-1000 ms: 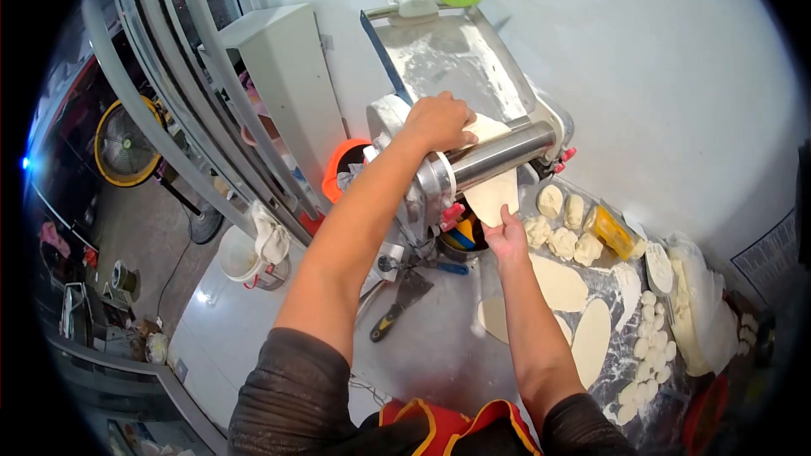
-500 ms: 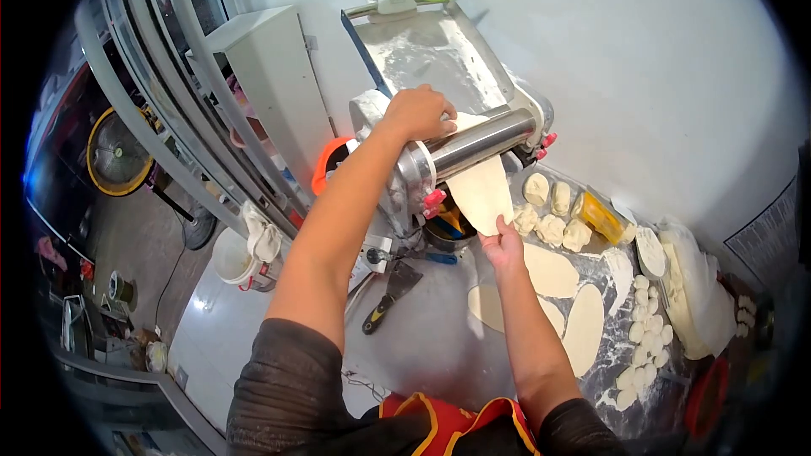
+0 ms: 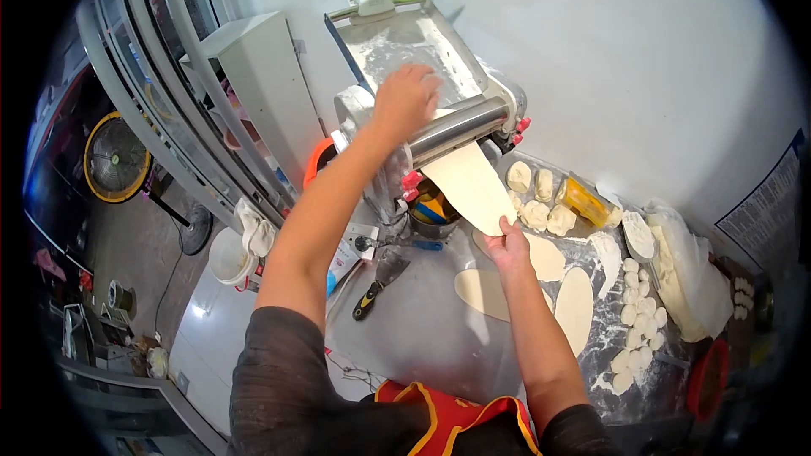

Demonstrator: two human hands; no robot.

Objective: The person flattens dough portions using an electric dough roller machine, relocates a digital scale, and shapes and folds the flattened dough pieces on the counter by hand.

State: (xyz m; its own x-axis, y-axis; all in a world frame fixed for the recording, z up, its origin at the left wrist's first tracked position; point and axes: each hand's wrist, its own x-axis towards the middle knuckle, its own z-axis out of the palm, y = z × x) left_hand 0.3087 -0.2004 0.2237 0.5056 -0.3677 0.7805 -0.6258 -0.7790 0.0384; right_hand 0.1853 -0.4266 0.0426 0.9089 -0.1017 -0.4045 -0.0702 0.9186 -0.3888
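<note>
A flat, pale dough sheet (image 3: 470, 188) hangs out of the front of a dough sheeter, below its steel roller (image 3: 460, 130). My right hand (image 3: 508, 247) pinches the sheet's lower end between thumb and fingers. Over the feed side of the machine, my left hand (image 3: 407, 100) is raised with loosely curled fingers, slightly smeared, and nothing visible in them. A small bit of dough shows behind the roller. Beneath my right forearm, several oval dough sheets (image 3: 574, 311) lie on the floured table.
A scraper (image 3: 380, 285) lies on the metal table (image 3: 414, 329). To the right are dough lumps (image 3: 534, 214), a yellow-labelled roll (image 3: 589, 202), small dough balls (image 3: 634, 329), a scoop of flour (image 3: 639, 235) and a plastic bag of dough (image 3: 688, 274). A floured tray (image 3: 338, 42) tops the machine.
My left hand has lifted off the dough at the roller and moved back over the tray. More of the sheet has come out below, with my right hand still holding its end.
</note>
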